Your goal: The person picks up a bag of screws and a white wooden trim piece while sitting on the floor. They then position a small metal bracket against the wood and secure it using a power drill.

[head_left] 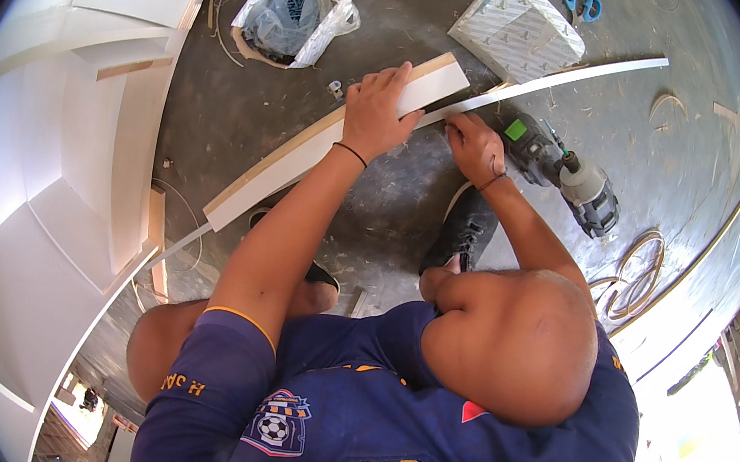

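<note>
the white board [305, 158] is grasped across its width by the left hand [379, 113]. the right hand's [475, 147] fingers are curled at the white strip [579, 76]; whether it is pinched cannot be told. the board is positioned diagonally alongside the strip. a power tool [587, 187] is located just beside the right hand.

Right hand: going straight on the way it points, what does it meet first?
The right hand would likely meet the thin white strip first, then the white board; depth is unclear.

Littered grey floor [413, 12]: open box [320, 45] beyond the left hand [376, 111], power drill [589, 190] just beside the right hand [477, 150], coiled strip [657, 264] farther right.
</note>
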Demonstrator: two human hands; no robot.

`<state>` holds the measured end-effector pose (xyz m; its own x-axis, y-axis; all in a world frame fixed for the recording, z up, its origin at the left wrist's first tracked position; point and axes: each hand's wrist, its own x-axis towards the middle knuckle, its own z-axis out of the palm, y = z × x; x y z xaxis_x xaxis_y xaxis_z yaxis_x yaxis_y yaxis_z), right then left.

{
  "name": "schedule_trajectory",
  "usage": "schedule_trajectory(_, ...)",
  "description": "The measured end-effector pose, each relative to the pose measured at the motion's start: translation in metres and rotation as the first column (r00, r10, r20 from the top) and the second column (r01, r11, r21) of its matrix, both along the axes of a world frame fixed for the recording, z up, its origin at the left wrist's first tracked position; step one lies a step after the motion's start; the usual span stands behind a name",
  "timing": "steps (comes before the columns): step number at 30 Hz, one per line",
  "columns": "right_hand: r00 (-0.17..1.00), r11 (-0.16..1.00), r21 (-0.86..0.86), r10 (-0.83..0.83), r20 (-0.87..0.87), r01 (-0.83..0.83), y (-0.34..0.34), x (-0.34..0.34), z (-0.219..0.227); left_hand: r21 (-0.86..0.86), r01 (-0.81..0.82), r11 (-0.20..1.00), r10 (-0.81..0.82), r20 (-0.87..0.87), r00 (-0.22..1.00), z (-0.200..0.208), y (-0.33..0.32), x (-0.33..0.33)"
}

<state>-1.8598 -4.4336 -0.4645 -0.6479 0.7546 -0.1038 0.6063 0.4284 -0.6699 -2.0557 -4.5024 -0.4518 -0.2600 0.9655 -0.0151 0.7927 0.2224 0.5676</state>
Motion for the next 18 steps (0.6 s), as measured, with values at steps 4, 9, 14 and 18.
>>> schedule_trajectory(4,0.993,1.000,-0.012,-0.013,-0.116,0.011,0.003,-0.004,0.007,0.007,-0.020,1.000,0.020,-0.016,1.000,0.000,-0.001,0.003)
schedule_trajectory(9,0.962,0.996,0.048,0.081,-0.262,-0.070,0.021,-0.033,0.054,0.014,-0.042,0.999,0.042,-0.022,0.999,0.001,-0.004,0.007)
schedule_trajectory(14,0.958,0.967,0.148,0.231,-0.169,-0.207,0.033,-0.047,0.040,0.030,-0.051,0.998,0.051,-0.002,0.999,0.003,-0.003,0.006)
schedule_trajectory(18,0.957,0.964,0.144,0.245,-0.156,-0.223,0.036,-0.049,0.033,0.026,-0.054,0.998,0.054,0.007,0.999,0.002,-0.003,0.006)
